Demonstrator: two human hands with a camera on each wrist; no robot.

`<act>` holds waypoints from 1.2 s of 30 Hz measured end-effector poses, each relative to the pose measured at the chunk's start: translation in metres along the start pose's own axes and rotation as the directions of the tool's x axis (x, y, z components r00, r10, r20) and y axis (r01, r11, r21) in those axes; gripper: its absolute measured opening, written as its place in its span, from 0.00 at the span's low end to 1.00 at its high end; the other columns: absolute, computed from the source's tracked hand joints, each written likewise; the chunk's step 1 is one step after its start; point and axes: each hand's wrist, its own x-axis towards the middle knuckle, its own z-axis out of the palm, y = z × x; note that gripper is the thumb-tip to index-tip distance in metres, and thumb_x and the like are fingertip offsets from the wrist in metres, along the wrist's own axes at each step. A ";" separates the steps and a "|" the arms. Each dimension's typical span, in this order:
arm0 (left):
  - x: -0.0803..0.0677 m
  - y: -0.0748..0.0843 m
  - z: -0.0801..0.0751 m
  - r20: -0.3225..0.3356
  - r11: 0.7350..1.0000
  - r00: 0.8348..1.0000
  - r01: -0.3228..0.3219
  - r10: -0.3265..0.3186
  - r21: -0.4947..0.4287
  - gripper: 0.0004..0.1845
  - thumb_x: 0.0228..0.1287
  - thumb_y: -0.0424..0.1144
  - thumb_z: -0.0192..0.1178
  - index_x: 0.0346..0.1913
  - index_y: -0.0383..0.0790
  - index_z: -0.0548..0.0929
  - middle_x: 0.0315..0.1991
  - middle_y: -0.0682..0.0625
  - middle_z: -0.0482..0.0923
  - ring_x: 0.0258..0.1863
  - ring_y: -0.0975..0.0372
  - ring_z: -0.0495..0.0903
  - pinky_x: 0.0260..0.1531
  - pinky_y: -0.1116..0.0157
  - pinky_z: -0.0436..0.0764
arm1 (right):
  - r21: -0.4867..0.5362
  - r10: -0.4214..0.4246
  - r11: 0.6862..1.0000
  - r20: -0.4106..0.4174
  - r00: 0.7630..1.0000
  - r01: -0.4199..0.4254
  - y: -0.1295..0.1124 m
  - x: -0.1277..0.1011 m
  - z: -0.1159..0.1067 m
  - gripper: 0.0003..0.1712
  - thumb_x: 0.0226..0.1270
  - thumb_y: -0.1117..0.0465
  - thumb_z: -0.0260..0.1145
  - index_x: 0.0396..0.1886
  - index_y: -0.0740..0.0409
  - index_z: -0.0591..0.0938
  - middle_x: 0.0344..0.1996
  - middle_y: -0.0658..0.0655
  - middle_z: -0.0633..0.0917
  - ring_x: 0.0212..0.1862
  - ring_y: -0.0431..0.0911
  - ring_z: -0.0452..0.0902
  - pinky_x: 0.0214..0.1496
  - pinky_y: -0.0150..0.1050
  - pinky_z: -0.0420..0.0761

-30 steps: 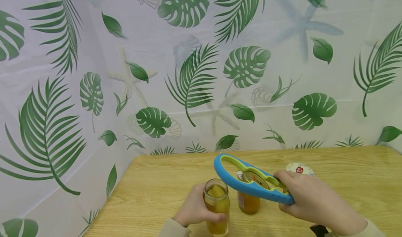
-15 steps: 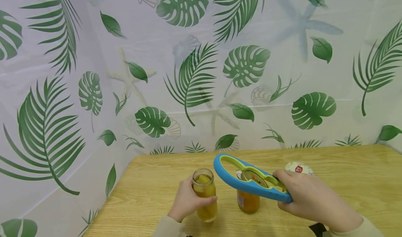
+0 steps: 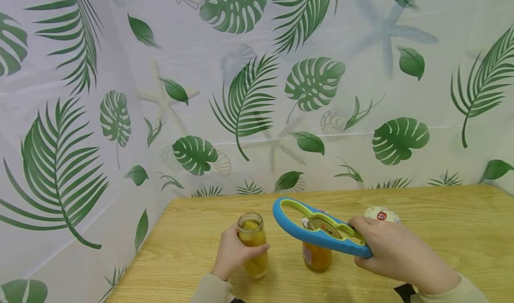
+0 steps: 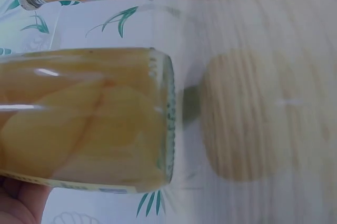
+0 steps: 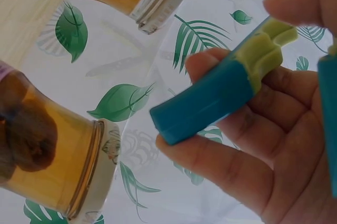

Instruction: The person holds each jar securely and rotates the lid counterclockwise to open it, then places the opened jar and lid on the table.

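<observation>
1. Your left hand (image 3: 234,251) is wrapped round the open glass jar (image 3: 254,236) with yellow chunks in liquid; jar roughly upright, base just above the surface (image 3: 180,231).
2. Your right hand (image 3: 395,249) grips the blue-and-lime jar opener (image 3: 315,238) at one end, loop pointing left, clear of your open jar.
3. Orange jar (image 3: 317,259), lid on, stands between your hands, partly behind the loop.
4. Third jar (image 5: 68,145), pale lid, sits behind your right hand.

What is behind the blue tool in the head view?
A jar with orange contents; its lid shows partly through the tool's opening. The blue tool hides the part just below the lid.
</observation>
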 end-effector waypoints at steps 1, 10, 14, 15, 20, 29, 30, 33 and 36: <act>0.000 -0.001 0.000 -0.004 1.000 1.000 0.005 -0.005 0.003 0.27 0.37 0.41 0.72 0.45 0.39 0.75 0.37 0.49 0.78 0.36 0.59 0.76 0.37 0.61 0.77 | -0.001 0.001 1.000 0.002 1.000 -0.001 0.000 0.000 0.000 0.20 0.37 0.60 0.69 0.33 0.53 0.71 0.17 0.41 0.63 0.18 0.36 0.57 0.19 0.31 0.59; 0.002 -0.008 -0.001 -0.013 0.999 0.999 0.050 -0.050 0.021 0.28 0.38 0.42 0.72 0.45 0.39 0.74 0.38 0.48 0.77 0.37 0.57 0.76 0.37 0.58 0.77 | 0.000 0.016 1.000 0.027 0.999 -0.016 0.001 0.001 0.002 0.20 0.38 0.60 0.69 0.32 0.52 0.71 0.18 0.41 0.62 0.19 0.37 0.58 0.19 0.32 0.59; 0.003 -0.009 -0.001 -0.010 0.998 0.998 0.062 -0.062 0.023 0.28 0.38 0.42 0.72 0.46 0.39 0.74 0.38 0.48 0.77 0.37 0.57 0.76 0.37 0.58 0.77 | 0.000 0.019 1.000 0.030 0.999 -0.019 0.001 0.002 0.002 0.20 0.38 0.60 0.70 0.32 0.51 0.70 0.17 0.41 0.62 0.18 0.37 0.57 0.19 0.32 0.59; 0.003 -0.009 -0.001 -0.008 0.998 0.998 0.064 -0.064 0.023 0.28 0.37 0.42 0.72 0.46 0.39 0.74 0.38 0.48 0.77 0.37 0.57 0.76 0.37 0.58 0.77 | 0.000 0.018 1.000 0.029 0.999 -0.018 0.002 0.002 0.003 0.20 0.37 0.60 0.70 0.32 0.51 0.70 0.17 0.41 0.62 0.18 0.37 0.57 0.19 0.32 0.59; 0.003 -0.011 -0.001 -0.002 0.998 0.998 0.061 -0.061 0.028 0.28 0.38 0.42 0.72 0.45 0.39 0.74 0.38 0.48 0.77 0.37 0.57 0.76 0.37 0.58 0.77 | 0.001 0.017 1.000 0.029 0.999 -0.017 0.002 0.001 0.003 0.20 0.37 0.60 0.70 0.31 0.51 0.70 0.18 0.41 0.62 0.18 0.36 0.57 0.19 0.32 0.59; 0.003 -0.012 -0.001 0.005 0.998 0.998 0.069 -0.069 0.009 0.29 0.37 0.42 0.72 0.46 0.40 0.74 0.39 0.48 0.77 0.38 0.57 0.76 0.37 0.58 0.77 | -0.007 0.021 1.000 0.035 0.999 -0.021 0.002 0.002 0.003 0.21 0.37 0.59 0.71 0.32 0.51 0.70 0.18 0.40 0.63 0.19 0.37 0.58 0.19 0.32 0.61; 0.003 -0.012 -0.001 0.006 0.998 0.998 0.069 -0.069 0.008 0.29 0.37 0.42 0.73 0.46 0.40 0.74 0.39 0.48 0.77 0.38 0.57 0.76 0.37 0.58 0.77 | -0.008 0.019 1.000 0.034 0.999 -0.019 0.002 0.001 0.003 0.21 0.37 0.59 0.71 0.32 0.51 0.70 0.18 0.40 0.63 0.19 0.37 0.58 0.19 0.32 0.61; 0.003 -0.012 -0.001 0.006 0.998 0.998 0.069 -0.069 0.004 0.29 0.37 0.43 0.73 0.46 0.40 0.74 0.39 0.48 0.77 0.38 0.57 0.76 0.38 0.58 0.76 | -0.009 0.014 1.000 0.026 1.000 -0.013 0.003 0.001 0.004 0.21 0.37 0.59 0.71 0.31 0.51 0.70 0.19 0.40 0.63 0.19 0.36 0.58 0.19 0.32 0.61; 0.003 -0.012 -0.002 0.007 0.998 0.998 0.069 -0.069 0.002 0.30 0.37 0.43 0.73 0.46 0.39 0.74 0.39 0.48 0.77 0.38 0.57 0.76 0.38 0.58 0.76 | -0.006 0.011 1.000 0.019 1.000 -0.011 0.003 0.001 0.005 0.20 0.37 0.59 0.70 0.31 0.51 0.70 0.19 0.40 0.63 0.19 0.36 0.58 0.18 0.32 0.60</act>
